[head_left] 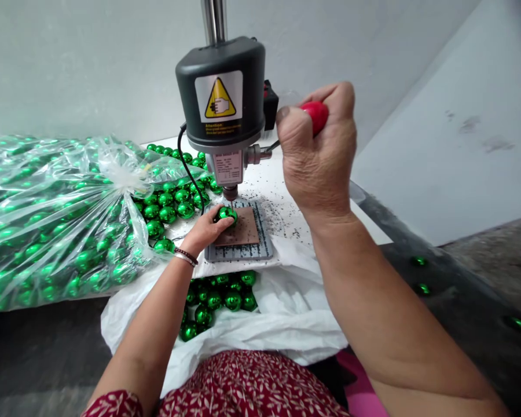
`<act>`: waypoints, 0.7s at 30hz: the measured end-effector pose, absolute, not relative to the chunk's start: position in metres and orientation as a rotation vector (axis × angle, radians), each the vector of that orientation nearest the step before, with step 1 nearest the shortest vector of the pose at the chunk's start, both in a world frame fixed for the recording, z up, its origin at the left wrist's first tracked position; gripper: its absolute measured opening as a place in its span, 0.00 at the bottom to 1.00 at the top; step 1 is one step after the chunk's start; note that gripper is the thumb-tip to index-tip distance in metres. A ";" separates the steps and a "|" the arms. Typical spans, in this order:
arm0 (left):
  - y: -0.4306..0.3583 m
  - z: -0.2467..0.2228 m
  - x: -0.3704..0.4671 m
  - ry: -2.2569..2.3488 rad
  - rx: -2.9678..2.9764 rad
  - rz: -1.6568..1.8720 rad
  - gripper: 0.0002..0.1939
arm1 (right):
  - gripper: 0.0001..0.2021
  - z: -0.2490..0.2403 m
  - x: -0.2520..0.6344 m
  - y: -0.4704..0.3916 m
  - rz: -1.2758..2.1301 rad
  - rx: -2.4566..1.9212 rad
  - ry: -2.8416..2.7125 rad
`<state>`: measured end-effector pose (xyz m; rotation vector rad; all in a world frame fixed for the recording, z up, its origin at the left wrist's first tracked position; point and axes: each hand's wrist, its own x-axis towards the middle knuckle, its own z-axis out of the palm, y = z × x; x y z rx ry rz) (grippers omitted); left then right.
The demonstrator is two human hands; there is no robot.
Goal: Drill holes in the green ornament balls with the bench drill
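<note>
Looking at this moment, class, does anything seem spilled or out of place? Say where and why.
Yes. Stray green balls lie on the floor at right, apart from the bagged ones. Dark flecks litter the white tabletop around the drill press.

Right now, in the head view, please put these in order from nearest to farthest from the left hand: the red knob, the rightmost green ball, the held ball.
1. Held ball: in the left hand.
2. Red knob: up and right, in the right hand.
3. Rightmost green ball: far right, lower in the picture.
</note>
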<state>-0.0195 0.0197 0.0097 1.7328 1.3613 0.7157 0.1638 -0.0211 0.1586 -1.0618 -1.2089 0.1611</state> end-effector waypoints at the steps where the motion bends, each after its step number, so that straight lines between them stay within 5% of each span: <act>1: 0.020 0.008 -0.020 1.359 1.713 0.725 0.33 | 0.11 0.159 0.164 -0.022 0.165 -1.066 -1.209; 21: 0.008 0.009 -0.003 1.375 1.900 0.691 0.33 | 0.11 0.156 0.164 -0.022 0.110 -1.062 -1.224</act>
